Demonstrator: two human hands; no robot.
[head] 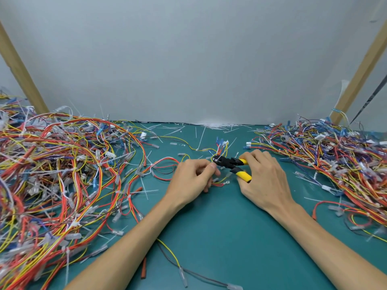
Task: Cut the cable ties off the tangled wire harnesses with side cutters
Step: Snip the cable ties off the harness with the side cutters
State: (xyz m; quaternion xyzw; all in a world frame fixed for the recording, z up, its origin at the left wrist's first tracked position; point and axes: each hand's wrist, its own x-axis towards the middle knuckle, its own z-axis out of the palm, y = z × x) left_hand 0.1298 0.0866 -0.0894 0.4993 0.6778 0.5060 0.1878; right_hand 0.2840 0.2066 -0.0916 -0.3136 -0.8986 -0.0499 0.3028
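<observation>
Cutters [229, 163] clamped in the right hand [263, 174], fingers curled round the yellow handles, black nose poking toward the left hand [192, 176]. Can't tell whether the jaws are biting a tie or just lined up, too small to make out. Left hand pinching a small harness [219, 150] right at the cutter tip, loose ends fanning out just beyond both hands, blue and white connectors at the far end.

Progress-wise, guessing somewhere mid-job. Plenty of snipped ties [213, 124] scattered over the mat [219, 227] beyond the hands, thickest along the back wall. Big left pile [62, 174] out past the left hand, white ties showing all through it, so probably the to-do heap. Right pile [335, 160] out past the right hand, looser looking, maybe the finished ones, not sure. Loads left either way.

Writing: nothing readable. No brand visible on the cutters, no legible labels on the connectors.
</observation>
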